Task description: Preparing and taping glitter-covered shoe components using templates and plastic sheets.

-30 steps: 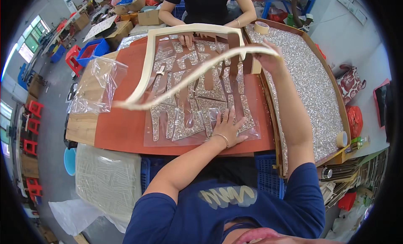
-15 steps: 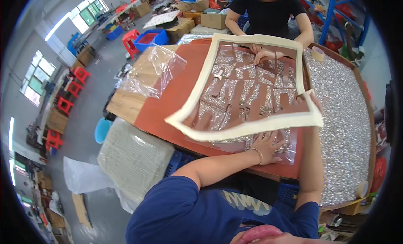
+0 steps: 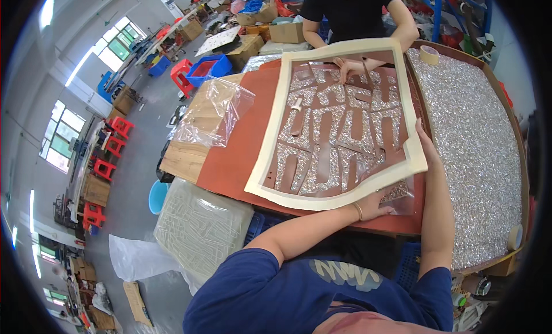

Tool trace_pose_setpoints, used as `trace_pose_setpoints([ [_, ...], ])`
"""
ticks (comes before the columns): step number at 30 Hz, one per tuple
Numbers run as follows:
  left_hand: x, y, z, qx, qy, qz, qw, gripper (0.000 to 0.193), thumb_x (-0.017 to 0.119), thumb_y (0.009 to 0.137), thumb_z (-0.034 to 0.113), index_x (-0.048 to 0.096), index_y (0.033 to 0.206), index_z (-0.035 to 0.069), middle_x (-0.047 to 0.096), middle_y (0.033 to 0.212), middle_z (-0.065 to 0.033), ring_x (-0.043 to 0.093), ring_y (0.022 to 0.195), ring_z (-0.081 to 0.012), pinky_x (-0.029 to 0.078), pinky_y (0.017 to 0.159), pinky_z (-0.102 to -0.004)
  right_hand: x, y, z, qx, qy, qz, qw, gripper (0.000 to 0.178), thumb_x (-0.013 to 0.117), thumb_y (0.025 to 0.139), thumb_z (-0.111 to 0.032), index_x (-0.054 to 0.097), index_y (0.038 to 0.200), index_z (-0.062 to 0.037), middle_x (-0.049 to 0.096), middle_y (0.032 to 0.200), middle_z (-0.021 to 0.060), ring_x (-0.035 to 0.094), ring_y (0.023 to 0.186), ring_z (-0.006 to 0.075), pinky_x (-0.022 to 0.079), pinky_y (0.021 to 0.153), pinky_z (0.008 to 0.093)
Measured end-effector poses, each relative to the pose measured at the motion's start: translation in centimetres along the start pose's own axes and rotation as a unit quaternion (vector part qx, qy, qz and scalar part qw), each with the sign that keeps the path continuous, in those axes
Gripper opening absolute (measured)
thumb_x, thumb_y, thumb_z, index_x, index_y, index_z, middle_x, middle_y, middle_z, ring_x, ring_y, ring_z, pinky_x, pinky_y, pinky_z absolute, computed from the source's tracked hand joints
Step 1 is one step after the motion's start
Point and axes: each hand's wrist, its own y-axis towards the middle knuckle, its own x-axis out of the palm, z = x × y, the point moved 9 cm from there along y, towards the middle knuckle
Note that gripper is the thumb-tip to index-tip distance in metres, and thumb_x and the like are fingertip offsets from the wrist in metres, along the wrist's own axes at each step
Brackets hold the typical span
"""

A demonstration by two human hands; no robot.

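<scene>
A cut-out stencil sheet [image 3: 325, 124], brown and see-through in places with a cream border [image 3: 299, 200], lies tilted over the red-brown table board [image 3: 227, 161]. Glittery silver material shows through its openings. My right hand [image 3: 426, 145] grips the border at its right side. Near the front edge, my left hand [image 3: 374, 206] lies flat, thumb stretched out, on a clear sheet [image 3: 405, 203] with glittery pieces; its other fingers are partly hidden beneath the border. Across the table, a co-worker's hand [image 3: 348, 69] shows at the far part of the stencil.
A tray of silver glitter stones [image 3: 471, 144] stands on the right, with tape rolls [image 3: 428, 55] at its rim. To the left are a clear plastic bag [image 3: 215, 112] on a wooden board [image 3: 187, 161] and a wrapped block [image 3: 201, 219]. A co-worker in black [image 3: 351, 18] is opposite.
The stencil's near side has come down toward me and lies flatter, now covering most of my left hand's fingers. My right hand has shifted from the near right corner to the right side.
</scene>
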Motion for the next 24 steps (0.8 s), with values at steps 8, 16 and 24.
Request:
trace_pose_setpoints([
  [8, 2.2, 0.1, -0.9, 0.004, -0.064, -0.026, 0.998, 0.06, 0.057, 0.08, 0.054, 0.054, 0.13, 0.021, 0.026, 0.147, -0.0234, 0.017, 0.139, -0.039, 0.008, 0.111, -0.0537, -6.1, 0.3, 1.1, 0.069, -0.165, 0.07, 0.981, 0.037, 0.054, 0.087, -0.025, 0.058, 0.104, 0.008, 0.065, 0.093, 0.0174, 0.064, 0.079, 0.028, 0.052, 0.073, 0.041],
  [16, -0.2, -0.5, -0.4, -0.002, 0.032, -0.008, 0.999, 0.066, 0.058, 0.08, 0.056, 0.051, 0.134, 0.018, 0.019, 0.149, -0.026, 0.009, 0.141, -0.0401, 0.011, 0.112, -0.0544, -6.1, 1.0, 1.1, 0.065, -0.167, 0.059, 0.982, 0.037, 0.056, 0.082, -0.014, 0.055, 0.111, 0.0094, 0.064, 0.099, 0.0174, 0.065, 0.082, 0.0269, 0.053, 0.076, 0.0393],
  [24, 1.5, -0.1, -0.4, 0.034, 0.085, -0.018, 0.996, 0.069, 0.059, 0.078, 0.057, 0.05, 0.134, 0.018, 0.015, 0.15, -0.0265, 0.007, 0.14, -0.0432, 0.011, 0.111, -0.058, -6.6, 1.9, 1.0, 0.051, -0.016, 0.069, 0.996, 0.039, 0.058, 0.085, -0.019, 0.055, 0.114, 0.0068, 0.065, 0.098, 0.0168, 0.065, 0.085, 0.0248, 0.053, 0.075, 0.0393],
])
